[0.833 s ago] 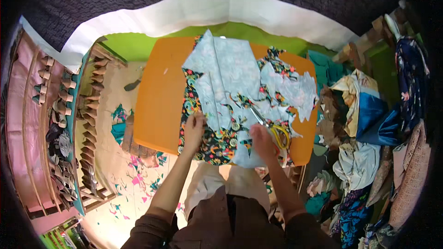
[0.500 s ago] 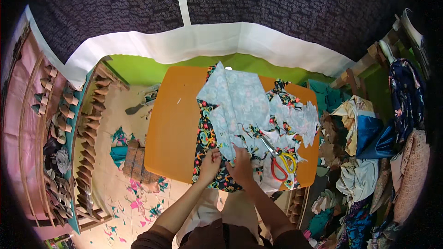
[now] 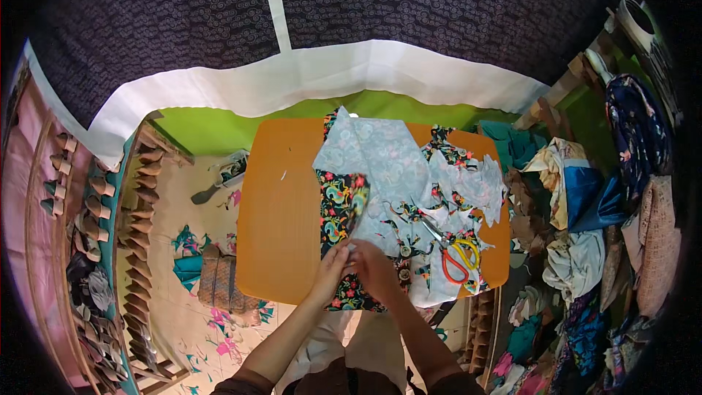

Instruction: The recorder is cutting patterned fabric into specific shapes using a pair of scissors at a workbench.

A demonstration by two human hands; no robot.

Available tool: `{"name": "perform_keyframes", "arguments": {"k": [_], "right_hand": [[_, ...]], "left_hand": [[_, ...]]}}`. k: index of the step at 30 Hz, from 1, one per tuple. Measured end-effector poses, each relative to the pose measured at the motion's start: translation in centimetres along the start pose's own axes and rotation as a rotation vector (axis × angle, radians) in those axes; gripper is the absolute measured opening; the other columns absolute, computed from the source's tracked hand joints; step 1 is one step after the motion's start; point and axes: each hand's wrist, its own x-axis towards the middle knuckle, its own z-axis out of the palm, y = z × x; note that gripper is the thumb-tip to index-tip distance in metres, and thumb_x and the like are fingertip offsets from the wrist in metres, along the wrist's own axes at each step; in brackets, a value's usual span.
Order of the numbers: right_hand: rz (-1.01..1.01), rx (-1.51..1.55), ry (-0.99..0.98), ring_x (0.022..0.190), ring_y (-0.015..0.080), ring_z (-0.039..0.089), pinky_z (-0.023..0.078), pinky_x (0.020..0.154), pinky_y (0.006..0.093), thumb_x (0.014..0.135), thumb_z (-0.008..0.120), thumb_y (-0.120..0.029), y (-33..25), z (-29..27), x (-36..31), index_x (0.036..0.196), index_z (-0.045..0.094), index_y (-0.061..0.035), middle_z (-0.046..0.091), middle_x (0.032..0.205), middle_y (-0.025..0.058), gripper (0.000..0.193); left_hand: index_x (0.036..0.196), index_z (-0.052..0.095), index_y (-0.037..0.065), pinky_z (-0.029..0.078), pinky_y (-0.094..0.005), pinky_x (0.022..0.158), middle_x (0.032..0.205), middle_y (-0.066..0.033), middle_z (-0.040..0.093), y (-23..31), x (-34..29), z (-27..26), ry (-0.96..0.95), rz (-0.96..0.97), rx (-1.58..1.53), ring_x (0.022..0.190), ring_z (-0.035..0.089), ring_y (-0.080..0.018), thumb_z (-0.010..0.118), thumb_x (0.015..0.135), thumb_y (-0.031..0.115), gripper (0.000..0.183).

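My left hand [image 3: 333, 272] and my right hand [image 3: 371, 269] meet near the front edge of an orange-brown table [image 3: 274, 212]. Their fingers are pinched together on the edge of a floral fabric [image 3: 338, 208], black with bright flowers on its face and pale blue on its back. The fabric's upper part lies folded over, pale side up. To the right of my right hand rests a pair of scissors [image 3: 446, 245] with one red and one yellow handle, on cut pale fabric pieces [image 3: 468, 186]. Neither hand touches the scissors.
Racks of wooden shoe lasts [image 3: 139, 249] stand at the left. A brown bundle [image 3: 218, 285] and colourful scraps [image 3: 223, 322] lie on the floor. Piled fabrics [image 3: 578, 263] fill the right side. A dark patterned curtain [image 3: 409, 7] hangs beyond the table.
Both hands have come closer together. The fabric's near left part has been turned over between them, so more of its black floral face shows. The scissors stay on the fabric.
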Motion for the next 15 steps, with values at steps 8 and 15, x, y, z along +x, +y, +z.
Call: {"name": "perform_keyframes", "arguments": {"k": [8, 15], "right_hand": [[-0.159, 0.156, -0.195, 0.083, 0.0298, 0.051, 0.041, 0.071, 0.0336, 0.077, 0.05, -0.008, -1.0, 2.2, -2.6, 0.089, 0.049, -0.0025, 0.052, 0.094, 0.0161, 0.013], [0.839, 0.743, -0.008, 0.082, 0.0156, 0.053, 0.043, 0.07, 0.0282, 0.081, 0.046, -0.011, 0.8, 2.2, -5.2, 0.1, 0.044, -0.0015, 0.053, 0.093, 0.0083, 0.021]], "left_hand": [[0.112, 0.037, 0.001, 0.041, -0.0282, 0.078, 0.101, -0.0095, 0.049, -1.8, 0.0, -4.3, 0.465, -0.148, 0.053, 0.09, 0.05, -0.0158, 0.044, 0.085, 0.023, 0.036], [0.115, 0.034, 0.001, 0.04, -0.0329, 0.084, 0.112, -0.0112, 0.047, -1.4, -2.1, -4.6, 0.251, -0.046, -0.366, 0.101, 0.048, -0.0204, 0.038, 0.087, 0.026, 0.037]]}}
